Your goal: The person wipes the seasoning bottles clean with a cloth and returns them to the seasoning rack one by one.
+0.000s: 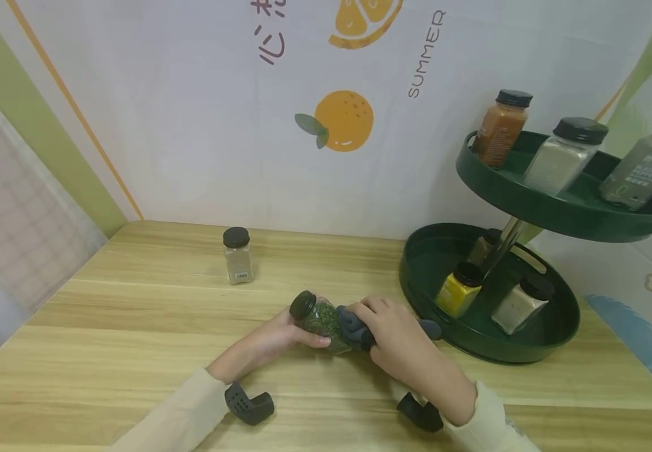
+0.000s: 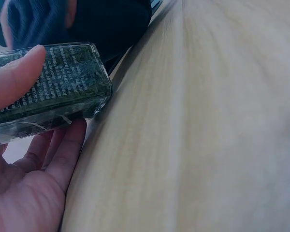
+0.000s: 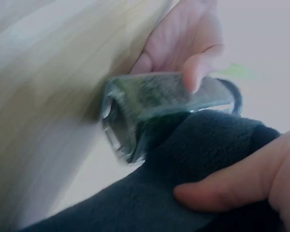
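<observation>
A clear square spice jar (image 1: 321, 319) with green dried herbs and a black lid lies tilted in my left hand (image 1: 286, 336). In the left wrist view, the thumb crosses the printed side of the jar (image 2: 63, 82), and the fingers support it from below. My right hand (image 1: 396, 336) grips a dark blue-grey cloth (image 1: 354, 326) against the jar's side. The right wrist view has the cloth (image 3: 193, 150) bunched along the jar (image 3: 159, 96), below the left thumb. Part of the jar is hidden behind the cloth.
Behind the hands, a black-lidded spice jar (image 1: 238, 257) stands on the wooden table (image 1: 133, 314). At right is a two-tier green tray stand (image 1: 557, 207); each tier bears several jars, among them a yellow one (image 1: 458, 292) and an orange-brown one (image 1: 501, 129). A printed cloth (image 1: 201, 125) hangs behind.
</observation>
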### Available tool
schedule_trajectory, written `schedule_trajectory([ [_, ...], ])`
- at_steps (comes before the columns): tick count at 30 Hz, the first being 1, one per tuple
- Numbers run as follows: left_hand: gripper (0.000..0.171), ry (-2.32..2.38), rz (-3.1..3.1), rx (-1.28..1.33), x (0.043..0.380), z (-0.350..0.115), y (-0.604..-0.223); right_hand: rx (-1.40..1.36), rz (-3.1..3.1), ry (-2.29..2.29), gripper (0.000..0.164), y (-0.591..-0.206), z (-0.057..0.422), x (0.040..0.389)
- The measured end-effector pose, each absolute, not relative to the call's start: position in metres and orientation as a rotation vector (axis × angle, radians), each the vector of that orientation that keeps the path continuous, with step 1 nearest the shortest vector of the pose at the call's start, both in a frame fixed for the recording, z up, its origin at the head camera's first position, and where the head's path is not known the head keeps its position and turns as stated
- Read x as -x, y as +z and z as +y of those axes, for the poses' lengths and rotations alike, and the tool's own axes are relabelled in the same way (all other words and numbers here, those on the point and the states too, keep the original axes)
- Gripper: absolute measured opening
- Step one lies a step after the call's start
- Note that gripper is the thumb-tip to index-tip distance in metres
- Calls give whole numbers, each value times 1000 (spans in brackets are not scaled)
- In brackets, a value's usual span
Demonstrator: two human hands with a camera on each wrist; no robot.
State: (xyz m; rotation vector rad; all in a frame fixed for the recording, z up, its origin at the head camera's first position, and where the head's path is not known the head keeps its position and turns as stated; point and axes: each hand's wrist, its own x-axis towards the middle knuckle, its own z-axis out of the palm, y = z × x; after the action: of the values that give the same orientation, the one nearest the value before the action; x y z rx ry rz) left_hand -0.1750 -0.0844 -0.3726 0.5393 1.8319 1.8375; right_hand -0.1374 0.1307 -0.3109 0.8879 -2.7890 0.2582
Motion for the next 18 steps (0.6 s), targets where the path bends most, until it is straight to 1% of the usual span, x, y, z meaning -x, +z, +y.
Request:
schedule_trajectory([
  [5,50,1845,1805,-576,177,-85,-374,-1029,-2738,276,67,-304,123,128],
  [8,49,1851,1790,-606,179,-84,-375,-1056,-2715,280,70,-301,120,124],
  [13,49,1850,1807,-604,179,-84,-377,-974,-2710,338,73,-304,120,126],
  [18,53,1847,1823,-542,177,-84,-375,-846,-2727,304,66,-312,128,137],
])
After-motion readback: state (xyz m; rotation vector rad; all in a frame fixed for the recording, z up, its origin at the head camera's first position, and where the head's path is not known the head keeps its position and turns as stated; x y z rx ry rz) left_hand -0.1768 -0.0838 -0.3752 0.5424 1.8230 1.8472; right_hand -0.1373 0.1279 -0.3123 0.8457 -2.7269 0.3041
